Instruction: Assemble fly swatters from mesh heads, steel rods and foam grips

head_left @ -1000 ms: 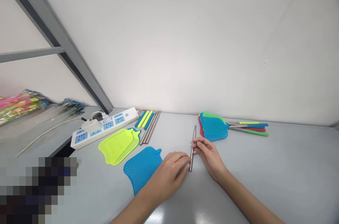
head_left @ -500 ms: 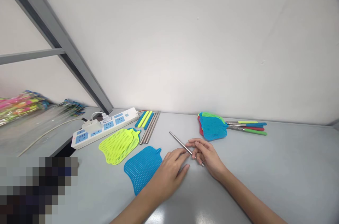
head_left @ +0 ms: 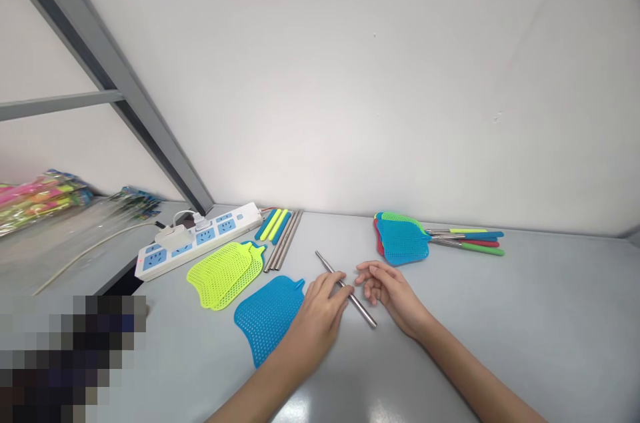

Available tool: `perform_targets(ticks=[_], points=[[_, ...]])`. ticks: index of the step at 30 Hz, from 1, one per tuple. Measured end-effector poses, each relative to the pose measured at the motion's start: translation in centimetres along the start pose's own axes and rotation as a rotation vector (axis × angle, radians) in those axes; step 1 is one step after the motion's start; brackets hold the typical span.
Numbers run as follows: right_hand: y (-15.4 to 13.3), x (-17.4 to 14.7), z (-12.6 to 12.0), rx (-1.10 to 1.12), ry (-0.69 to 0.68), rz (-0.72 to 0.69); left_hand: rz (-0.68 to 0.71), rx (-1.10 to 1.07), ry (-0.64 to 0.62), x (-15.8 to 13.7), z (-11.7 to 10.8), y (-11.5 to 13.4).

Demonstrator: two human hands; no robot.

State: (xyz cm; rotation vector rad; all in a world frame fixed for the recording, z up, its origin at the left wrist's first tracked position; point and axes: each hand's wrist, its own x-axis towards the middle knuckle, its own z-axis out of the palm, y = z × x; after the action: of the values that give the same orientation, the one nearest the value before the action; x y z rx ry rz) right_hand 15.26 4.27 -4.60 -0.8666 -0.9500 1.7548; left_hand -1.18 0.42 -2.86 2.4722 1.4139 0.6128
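My left hand (head_left: 325, 306) is closed around the middle of a silver telescopic metal rod (head_left: 363, 311), its thin end pointing away and its thicker end toward me. To the right of the rod, my right hand (head_left: 393, 293) hangs with loosely curled fingers apart and nothing in them. A blue fly swatter head (head_left: 270, 316) lies by my left wrist, partly covered by the forearm. Beyond it are yellow fly swatter heads (head_left: 220, 276) with a blue one underneath. Several metal rods (head_left: 284, 243) and yellow and blue handle grips (head_left: 273, 225) lie side by side behind them.
Fly swatters with handles (head_left: 405, 241) lie stacked near the wall at right. A white power strip (head_left: 200, 239) with plugs and a cable stands at left. Plastic-bagged items (head_left: 45, 199) lie further left, beside a grey metal frame (head_left: 150, 129).
My left hand has taken hold of the rod, which has shifted slightly left and toward me. The right hand has let go of it, and its fingers have parted.
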Motion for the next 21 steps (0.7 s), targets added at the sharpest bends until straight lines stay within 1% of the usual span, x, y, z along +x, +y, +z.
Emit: perform_targets(ticks=[4, 8, 14, 21], points=[[-0.22, -0.04, 0.02, 0.082, 0.038, 0.005, 0.006, 0.019, -0.030, 0.01, -0.06, -0.26], [-0.29, -0.07, 0.10, 0.087, 0.040, 0.010, 0.031, 0.033, -0.044, 0.17, -0.04, -0.43], [-0.13, 0.01, -0.01, 0.090, 0.038, 0.002, 0.010, 0.069, -0.026, 0.60, -0.06, -0.76], [-0.16, 0.03, -0.05, 0.100, 0.040, -0.005, 0.101, 0.058, -0.063, 0.92, -0.55, -0.65]])
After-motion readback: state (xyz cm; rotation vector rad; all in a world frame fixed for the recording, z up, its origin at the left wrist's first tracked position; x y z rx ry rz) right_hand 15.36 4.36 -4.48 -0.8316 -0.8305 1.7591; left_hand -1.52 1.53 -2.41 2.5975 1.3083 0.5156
